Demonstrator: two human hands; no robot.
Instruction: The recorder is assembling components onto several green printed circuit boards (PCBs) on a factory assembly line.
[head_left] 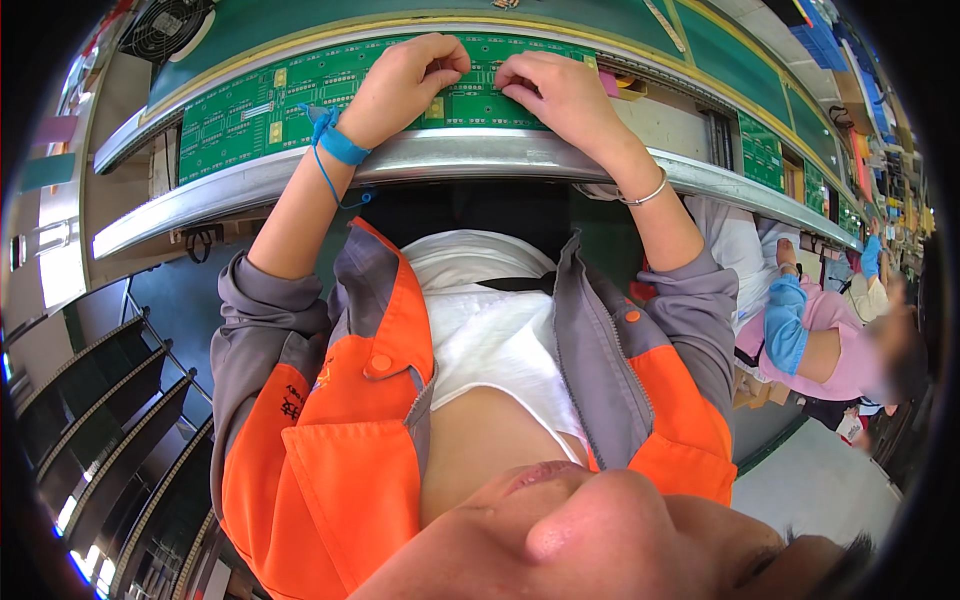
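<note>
A long green circuit board [235, 120] lies across the metal rails in front of me, with rows of pads and some small parts on it. My left hand [412, 78] is over its middle, fingers curled and thumb against the index finger. Just to the right, my right hand [565, 92] bends over the same board with thumb and fingertips drawn together. Whatever either hand pinches is too small or hidden to make out. Around my left wrist sits a blue wrist strap [341, 146] with a thin cord, and a silver bangle [645, 190] circles my right wrist.
A thick metal rail [460, 155] runs along the near side of the board. More green boards [760, 155] sit farther right on the line, where a co-worker in pink [830, 335] sits. A black fan [165, 28] is at the far left; dark racks [100, 430] stand lower left.
</note>
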